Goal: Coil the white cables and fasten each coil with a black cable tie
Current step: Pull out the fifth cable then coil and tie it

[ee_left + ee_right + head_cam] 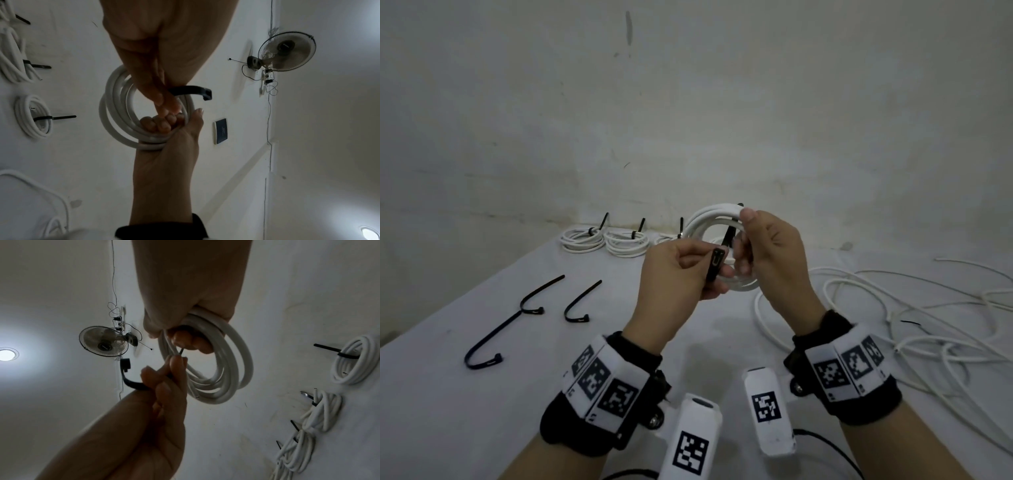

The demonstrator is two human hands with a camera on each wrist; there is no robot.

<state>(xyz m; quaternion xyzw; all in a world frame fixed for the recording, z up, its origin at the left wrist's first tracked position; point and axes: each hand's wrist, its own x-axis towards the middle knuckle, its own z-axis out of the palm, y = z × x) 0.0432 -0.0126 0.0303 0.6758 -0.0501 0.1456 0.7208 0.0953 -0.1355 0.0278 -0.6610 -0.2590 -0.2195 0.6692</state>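
Your right hand [767, 260] grips a white cable coil [709, 219], fingers curled through its middle and thumb pressed on its top, and holds it in the air above the middle of the worktop [465, 411]. Your left hand [674, 274] pinches a black cable tie [715, 265] between thumb and fingers; its square head points toward you and its thin tail runs up into the coil's opening, next to your right fingers [186, 339].

Along the far edge of the worktop lie finished coils [582, 240], each cinched with a black tie whose tail sticks up. Near the left edge lie three spare ties [577, 303], bent into hooks. By the right edge sprawls a loose tangle of uncoiled white cable [893, 318]. The wrist views show a wall fan [287, 51].
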